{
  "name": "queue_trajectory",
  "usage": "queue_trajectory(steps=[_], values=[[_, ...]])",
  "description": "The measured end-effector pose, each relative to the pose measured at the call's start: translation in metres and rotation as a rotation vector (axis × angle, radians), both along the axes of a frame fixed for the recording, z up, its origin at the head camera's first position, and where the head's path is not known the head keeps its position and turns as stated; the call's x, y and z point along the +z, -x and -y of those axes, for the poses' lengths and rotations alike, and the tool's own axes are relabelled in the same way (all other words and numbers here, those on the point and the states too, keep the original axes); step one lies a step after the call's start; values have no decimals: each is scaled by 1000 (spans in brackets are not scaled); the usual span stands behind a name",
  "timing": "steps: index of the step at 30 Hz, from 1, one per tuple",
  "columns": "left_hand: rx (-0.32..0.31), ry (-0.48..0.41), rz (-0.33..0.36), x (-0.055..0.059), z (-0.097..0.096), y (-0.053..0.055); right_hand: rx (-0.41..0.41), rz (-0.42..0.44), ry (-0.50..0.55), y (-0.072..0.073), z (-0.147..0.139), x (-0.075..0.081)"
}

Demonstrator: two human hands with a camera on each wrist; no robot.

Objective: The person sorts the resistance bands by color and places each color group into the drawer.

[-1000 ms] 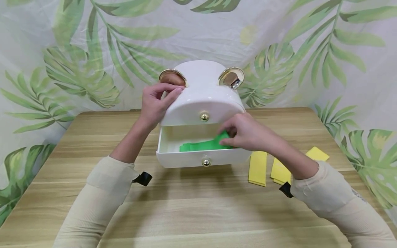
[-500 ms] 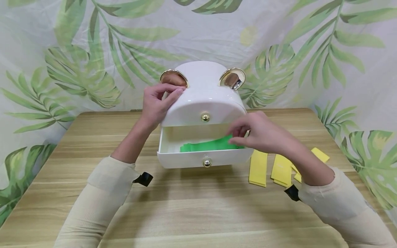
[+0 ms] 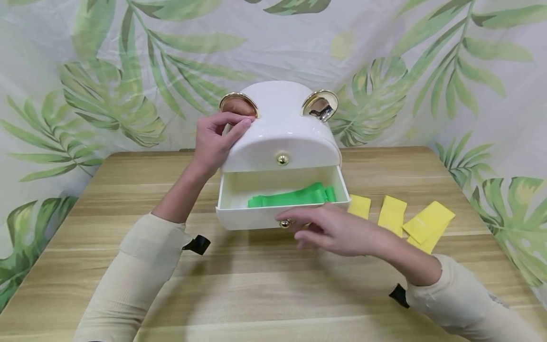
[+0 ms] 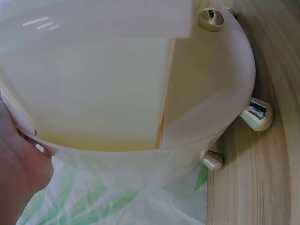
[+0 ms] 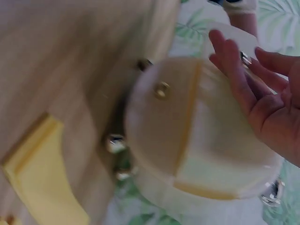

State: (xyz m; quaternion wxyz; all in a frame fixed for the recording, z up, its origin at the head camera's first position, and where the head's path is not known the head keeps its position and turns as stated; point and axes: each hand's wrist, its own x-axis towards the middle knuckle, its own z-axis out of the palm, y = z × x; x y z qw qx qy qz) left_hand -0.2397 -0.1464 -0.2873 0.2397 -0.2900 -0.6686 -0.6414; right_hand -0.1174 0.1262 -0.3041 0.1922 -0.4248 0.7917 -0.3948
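Note:
A white drawer box point(image 3: 278, 102) with gold ears stands on the table, its middle drawer point(image 3: 248, 219) pulled out. My left hand point(image 3: 215, 142) grips the box's upper left side by the ear, thumb on the white shell. Inside the drawer lies a folded green strip point(image 3: 299, 197), toward the right. My right hand point(image 3: 337, 230) is in front of the drawer, its loosely extended fingers right at the gold knob point(image 3: 284, 223). The right wrist view is blurred, with the hand's palm and spread fingers point(image 5: 234, 70) near that knob. Nothing is held in the right hand.
Yellow folded strips point(image 3: 391, 213) lie on the wooden table point(image 3: 256, 294) to the right of the box, partly behind the right forearm. A leaf-patterned cloth point(image 3: 171, 61) hangs behind the table. Gold feet point(image 4: 258, 115) carry the box in the left wrist view.
The right hand has let go of the green strip, come out of the drawer and moved down and left to the drawer's front. The left hand has stayed in place.

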Motion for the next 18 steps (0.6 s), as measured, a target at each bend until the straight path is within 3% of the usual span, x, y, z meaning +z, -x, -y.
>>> queue_trajectory(steps=[4, 10, 18], values=[[-4, 6, 2, 1, 0, 0, -43, -79, 95, -2, 10, -19], [-5, 18, -4, 2, 0, 0, -150, -80, 206, 0, 20, -28], [-9, 27, 11, 3, 1, -1, -213, -130, 228, 28, 28, -31]])
